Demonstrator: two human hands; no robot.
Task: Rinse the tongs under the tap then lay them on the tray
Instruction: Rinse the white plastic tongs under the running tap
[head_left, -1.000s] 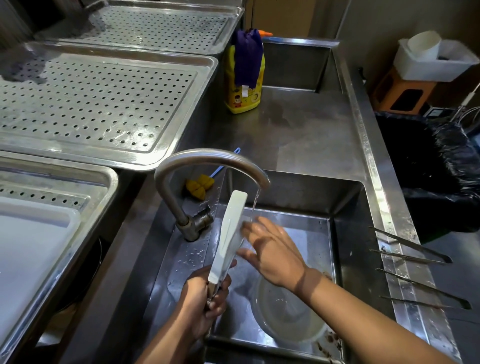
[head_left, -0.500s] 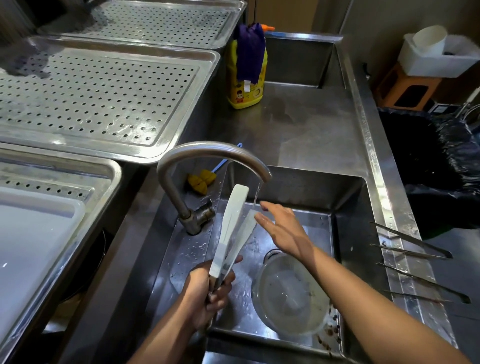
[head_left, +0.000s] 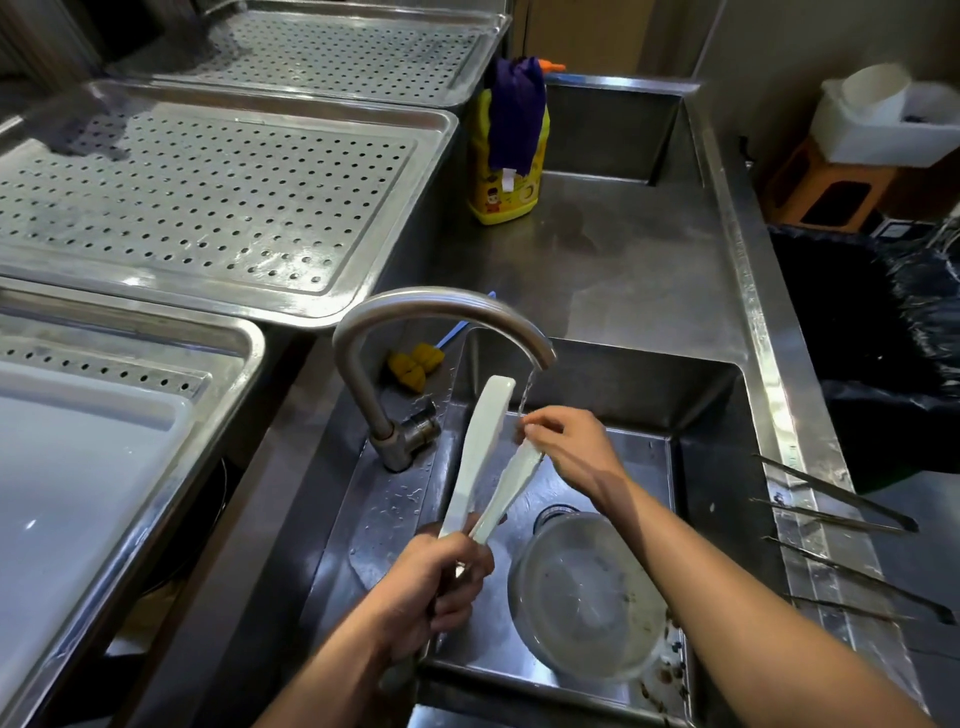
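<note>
The steel desk (head_left: 613, 270) carries three perforated trays on its left side, and the nearest tray (head_left: 228, 338) already holds a white board or lid. The two trays behind it, the middle one (head_left: 208, 208) and the far one (head_left: 337, 52), lie bare. Which tray is meant for the tongs cannot be told from here. The sink (head_left: 623, 395) sits lower right, with a clear bowl (head_left: 587, 597) on its floor beside the drain.

The tap (head_left: 441, 312) is running, a thin stream falling from its spout. The white tongs (head_left: 478, 457) are held upright over the sink, arms spread in a V, and the stream lands on the tip of the right arm. So the rinse is in progress and the laying down has not begun.

The left hand (head_left: 431, 587) is clenched around the hinge end of the tongs, low in the sink. The fingers (head_left: 540, 421) of the right hand (head_left: 571, 447) pinch the wet tip of the right arm, apparently rubbing it under the water. The left arm of the tongs stands just clear of the stream and may yet need its turn.

What is left, by my reading: finish both arms, lift the tongs out, carry them left and lay them on a tray.
</note>
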